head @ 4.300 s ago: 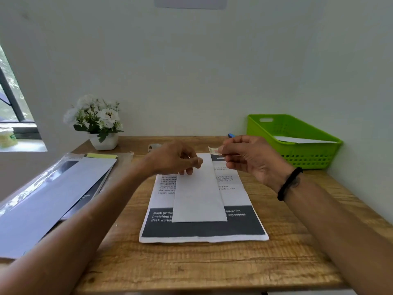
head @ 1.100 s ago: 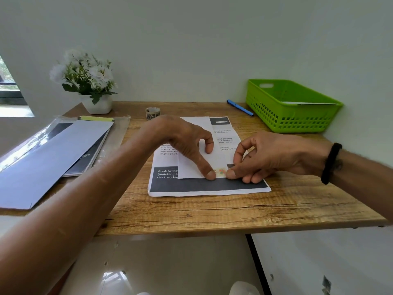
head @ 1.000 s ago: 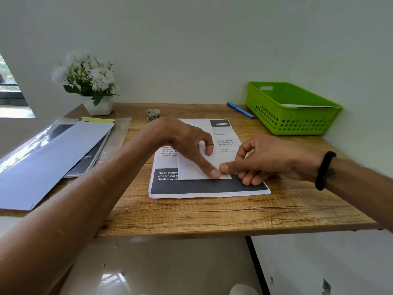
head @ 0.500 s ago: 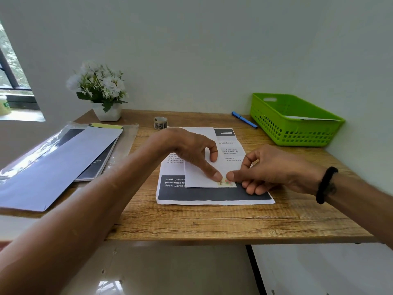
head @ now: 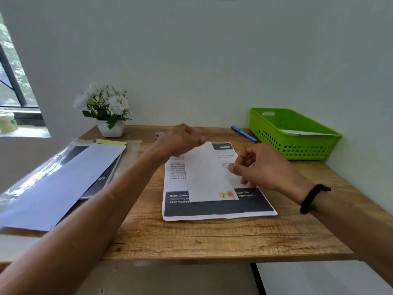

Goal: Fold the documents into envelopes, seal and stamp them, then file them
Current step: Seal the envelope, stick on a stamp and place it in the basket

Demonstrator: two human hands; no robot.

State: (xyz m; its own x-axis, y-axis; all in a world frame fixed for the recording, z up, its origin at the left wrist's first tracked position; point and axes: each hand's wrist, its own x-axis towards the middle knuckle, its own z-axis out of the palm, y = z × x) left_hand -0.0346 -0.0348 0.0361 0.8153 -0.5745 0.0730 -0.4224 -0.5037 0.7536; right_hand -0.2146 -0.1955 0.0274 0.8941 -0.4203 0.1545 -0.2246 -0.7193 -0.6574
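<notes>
Plain pale wall (head: 191, 60) behind wooden desk (head: 212, 237). Dark-framed window (head: 12, 81) at left, daylight and greenery outside, white sill (head: 23, 133) below. Pale glossy floor (head: 170, 279) under desk.

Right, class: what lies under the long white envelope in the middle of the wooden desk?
The long white envelope lies on a printed sheet with a dark band, which rests on the wooden desk. The sheet's middle text is covered, and the envelope's contents cannot be seen.
</notes>
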